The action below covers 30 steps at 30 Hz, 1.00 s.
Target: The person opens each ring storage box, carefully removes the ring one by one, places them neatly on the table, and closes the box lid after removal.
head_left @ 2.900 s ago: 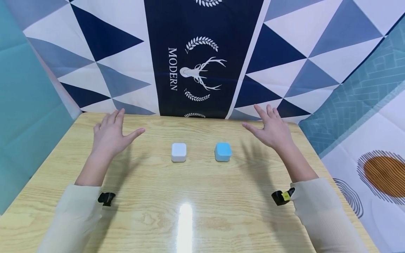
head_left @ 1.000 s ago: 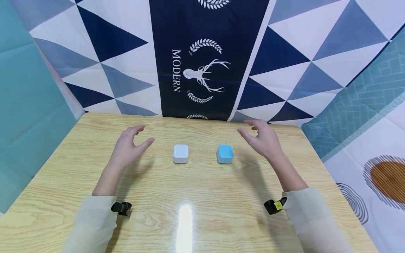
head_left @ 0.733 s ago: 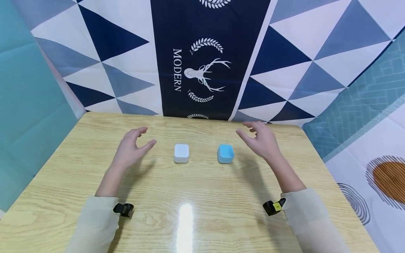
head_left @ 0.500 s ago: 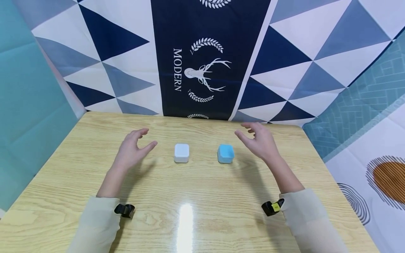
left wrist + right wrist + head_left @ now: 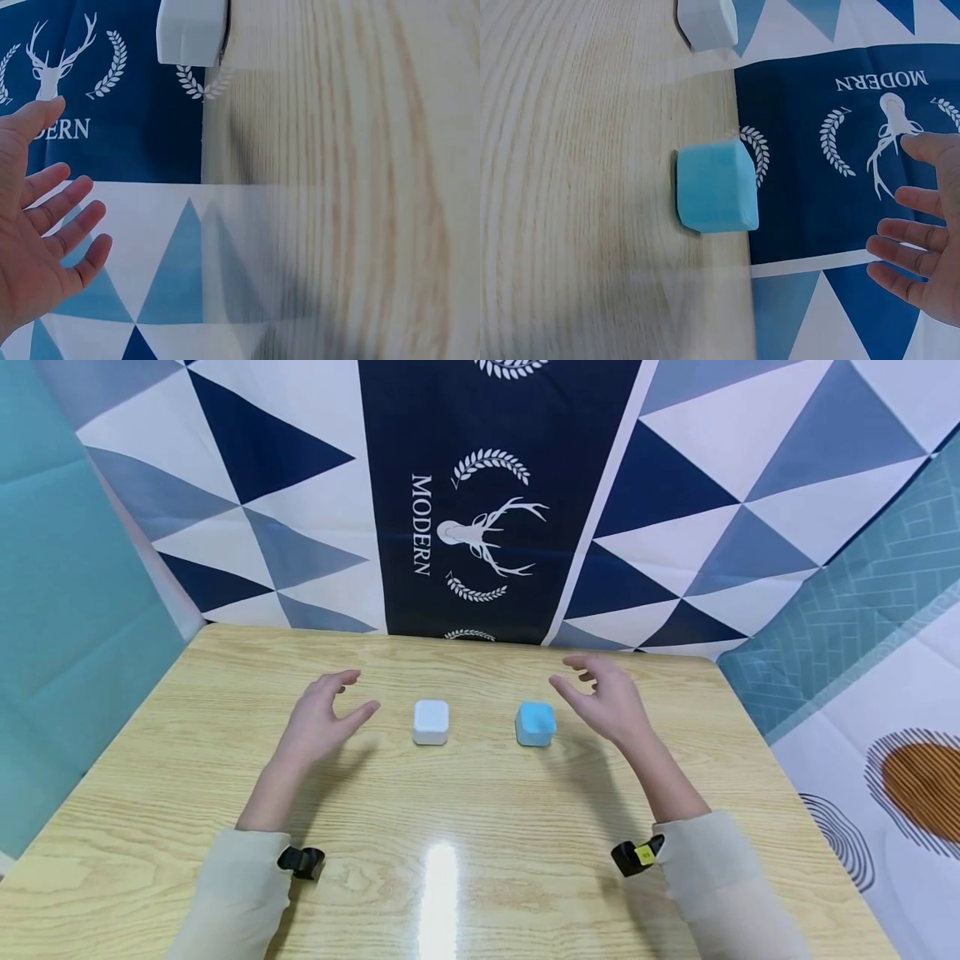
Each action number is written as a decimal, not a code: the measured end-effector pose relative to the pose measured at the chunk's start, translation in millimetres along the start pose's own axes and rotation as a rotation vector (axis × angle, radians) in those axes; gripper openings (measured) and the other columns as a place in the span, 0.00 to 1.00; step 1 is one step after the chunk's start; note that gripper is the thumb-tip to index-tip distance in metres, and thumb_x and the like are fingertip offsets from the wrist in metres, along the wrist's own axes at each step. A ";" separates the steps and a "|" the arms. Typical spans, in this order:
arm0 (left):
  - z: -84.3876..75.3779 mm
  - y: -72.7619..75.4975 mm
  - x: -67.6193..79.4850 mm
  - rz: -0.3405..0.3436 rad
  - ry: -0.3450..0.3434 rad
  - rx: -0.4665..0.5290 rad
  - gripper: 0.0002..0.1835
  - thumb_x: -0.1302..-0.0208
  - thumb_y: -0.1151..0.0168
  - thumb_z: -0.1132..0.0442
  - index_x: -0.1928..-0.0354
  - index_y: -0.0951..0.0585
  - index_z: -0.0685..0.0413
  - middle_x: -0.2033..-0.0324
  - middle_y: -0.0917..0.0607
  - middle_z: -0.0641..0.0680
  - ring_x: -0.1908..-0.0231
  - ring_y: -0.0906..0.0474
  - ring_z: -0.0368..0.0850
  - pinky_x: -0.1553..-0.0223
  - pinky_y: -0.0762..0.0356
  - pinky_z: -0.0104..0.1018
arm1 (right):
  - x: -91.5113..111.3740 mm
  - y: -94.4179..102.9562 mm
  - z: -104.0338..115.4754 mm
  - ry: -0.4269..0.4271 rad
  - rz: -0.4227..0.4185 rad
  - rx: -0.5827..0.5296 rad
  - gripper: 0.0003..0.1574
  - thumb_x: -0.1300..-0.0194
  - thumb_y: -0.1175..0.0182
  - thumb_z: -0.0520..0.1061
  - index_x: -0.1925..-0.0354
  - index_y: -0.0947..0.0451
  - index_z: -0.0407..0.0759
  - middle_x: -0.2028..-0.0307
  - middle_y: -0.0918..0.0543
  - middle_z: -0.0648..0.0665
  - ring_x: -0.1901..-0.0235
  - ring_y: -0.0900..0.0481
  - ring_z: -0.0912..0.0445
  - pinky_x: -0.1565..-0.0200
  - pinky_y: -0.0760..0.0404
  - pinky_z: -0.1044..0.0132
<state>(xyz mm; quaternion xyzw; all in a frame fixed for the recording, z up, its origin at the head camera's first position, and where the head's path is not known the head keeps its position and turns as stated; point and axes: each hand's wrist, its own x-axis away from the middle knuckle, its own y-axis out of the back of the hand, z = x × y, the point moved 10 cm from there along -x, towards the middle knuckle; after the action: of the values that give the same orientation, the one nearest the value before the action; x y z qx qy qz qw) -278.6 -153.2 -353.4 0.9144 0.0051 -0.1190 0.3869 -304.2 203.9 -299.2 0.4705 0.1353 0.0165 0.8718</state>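
Note:
A white rounded cube stands on the wooden table, with a light blue rounded cube a short way to its right. To the left of the white cube, my left hand hovers above the table, thumb and fingers apart, holding nothing. My right hand hovers to the right of the blue cube, likewise spread and touching nothing. In the right wrist view the blue cube shows fully, and part of the white cube is cut off at the top. The left wrist view catches the white cube at its top edge.
The wooden table ends at the back against a hanging cloth with a deer head and triangles. A teal sheet hangs on the left. Black wrist cameras sit at both sleeve cuffs.
Both hands have come inward and lower toward the two cubes, and their fingers have bent from a wide spread. The cubes stay in place on the table; the head view has shifted slightly.

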 end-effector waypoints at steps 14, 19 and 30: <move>0.4 -7.9 1.9 0.019 -0.005 0.006 0.34 0.38 0.41 0.46 0.36 0.33 0.60 0.41 0.27 0.62 0.41 0.32 0.59 0.41 0.34 0.55 | 0.9 -16.1 1.9 -0.004 0.015 -0.050 0.32 0.37 0.44 0.60 0.43 0.27 0.42 0.45 0.24 0.38 0.49 0.23 0.42 0.50 0.23 0.49; 0.1 -10.8 2.0 0.029 -0.009 0.011 0.34 0.38 0.40 0.47 0.36 0.33 0.60 0.42 0.27 0.62 0.41 0.32 0.59 0.42 0.33 0.55 | 0.4 -21.4 4.8 -0.004 0.032 -0.063 0.32 0.37 0.44 0.61 0.42 0.27 0.44 0.44 0.24 0.39 0.49 0.24 0.43 0.49 0.24 0.49; 0.0 -16.6 2.8 0.045 0.001 0.030 0.34 0.39 0.40 0.47 0.36 0.32 0.59 0.41 0.27 0.62 0.40 0.33 0.59 0.41 0.34 0.54 | -1.2 -32.5 12.4 0.001 0.047 -0.104 0.32 0.38 0.42 0.60 0.42 0.27 0.44 0.45 0.23 0.40 0.49 0.23 0.44 0.49 0.23 0.49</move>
<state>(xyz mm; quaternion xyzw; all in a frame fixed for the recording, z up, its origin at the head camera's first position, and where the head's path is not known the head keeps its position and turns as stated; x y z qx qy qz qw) -277.6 -141.8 -365.7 0.9201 -0.0172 -0.1097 0.3757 -305.4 175.5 -319.2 0.4275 0.1238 0.0441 0.8944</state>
